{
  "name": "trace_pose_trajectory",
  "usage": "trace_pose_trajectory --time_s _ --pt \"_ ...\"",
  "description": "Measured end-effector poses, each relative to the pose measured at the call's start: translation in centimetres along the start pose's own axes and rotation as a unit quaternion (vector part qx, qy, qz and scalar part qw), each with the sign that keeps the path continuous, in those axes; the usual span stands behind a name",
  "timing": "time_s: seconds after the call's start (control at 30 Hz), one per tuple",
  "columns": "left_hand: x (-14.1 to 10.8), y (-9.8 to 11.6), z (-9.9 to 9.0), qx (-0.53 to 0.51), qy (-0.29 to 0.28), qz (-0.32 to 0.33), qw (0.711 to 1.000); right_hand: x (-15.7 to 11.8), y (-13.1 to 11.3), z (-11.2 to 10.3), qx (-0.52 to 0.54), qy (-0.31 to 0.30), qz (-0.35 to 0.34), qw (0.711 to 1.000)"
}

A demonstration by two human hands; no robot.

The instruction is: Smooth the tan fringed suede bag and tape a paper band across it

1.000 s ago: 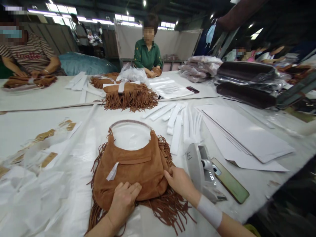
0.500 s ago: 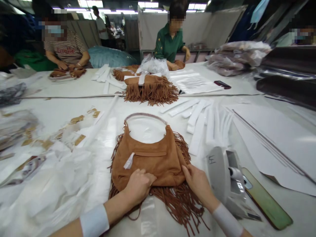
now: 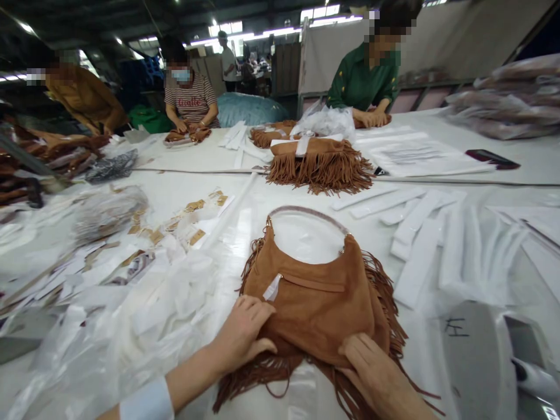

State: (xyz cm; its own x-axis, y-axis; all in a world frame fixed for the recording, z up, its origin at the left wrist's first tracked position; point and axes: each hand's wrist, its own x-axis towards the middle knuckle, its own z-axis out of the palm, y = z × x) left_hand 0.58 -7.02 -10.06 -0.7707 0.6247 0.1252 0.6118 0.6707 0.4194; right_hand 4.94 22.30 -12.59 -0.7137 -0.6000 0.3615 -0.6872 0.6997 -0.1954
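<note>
A brown fringed bag [image 3: 315, 297] lies on the white table with its handle toward the far side. White wrap covers its zipper pull [image 3: 272, 288]. My left hand [image 3: 245, 332] rests at the bag's lower left, thumb apart from the fingers, holding nothing. At the lower right edge, my right hand [image 3: 371, 364] is closed on the bag, fingers on top and thumb below. Fringe spreads out under and beside both hands.
White strips [image 3: 420, 251] and a grey tape dispenser [image 3: 479, 356] are at the right. Crumpled plastic and paper [image 3: 149, 303] cover the left. Beyond sits a folded fringed bag [image 3: 319, 160]. Several people stand across the table, one in green [image 3: 363, 79].
The view has turned left, so things appear farther right. My left hand has opened and moved to the bag's left side; my right hand has shifted inward along the lower edge.
</note>
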Motion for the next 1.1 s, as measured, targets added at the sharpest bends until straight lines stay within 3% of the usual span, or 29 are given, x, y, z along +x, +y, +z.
trace_pose_trajectory --time_s 0.13,0.27,0.4,0.5,0.67,0.8,0.9,1.0,1.1 --pt "-0.8 -2.4 -0.2 0.018 -0.072 0.041 0.996 -0.3 0.2 0.2 0.030 -0.008 0.021 0.999" --pt "0.2 -2.9 0.3 0.014 -0.114 0.017 0.993 -0.9 0.6 0.7 0.059 -0.004 0.038 0.998" --pt "1.4 -0.9 -0.5 0.009 -0.135 0.026 0.990 -1.1 0.6 0.4 0.084 -0.034 0.081 0.993" --pt "2.6 1.5 -0.4 -0.006 -0.150 0.073 0.986 -0.1 -0.2 -1.1 0.103 -0.125 0.130 0.978" --pt "5.1 4.1 2.6 0.057 -0.199 0.099 0.973 2.9 -1.6 -4.2 0.088 -0.282 0.197 0.935" --pt "6.9 5.5 5.1 0.116 -0.243 0.077 0.960 4.0 -1.1 -4.5 0.084 -0.337 0.169 0.923" --pt "7.4 6.0 5.1 0.108 -0.253 0.044 0.960 3.6 0.0 -3.5 0.064 -0.319 0.114 0.939" --pt "5.9 4.8 3.5 0.070 -0.198 0.020 0.978 2.3 1.1 -2.3 0.062 -0.271 0.090 0.956" --pt "2.2 2.7 2.2 0.054 -0.026 -0.050 0.997 0.8 1.9 -1.3 0.084 -0.220 0.108 0.966"
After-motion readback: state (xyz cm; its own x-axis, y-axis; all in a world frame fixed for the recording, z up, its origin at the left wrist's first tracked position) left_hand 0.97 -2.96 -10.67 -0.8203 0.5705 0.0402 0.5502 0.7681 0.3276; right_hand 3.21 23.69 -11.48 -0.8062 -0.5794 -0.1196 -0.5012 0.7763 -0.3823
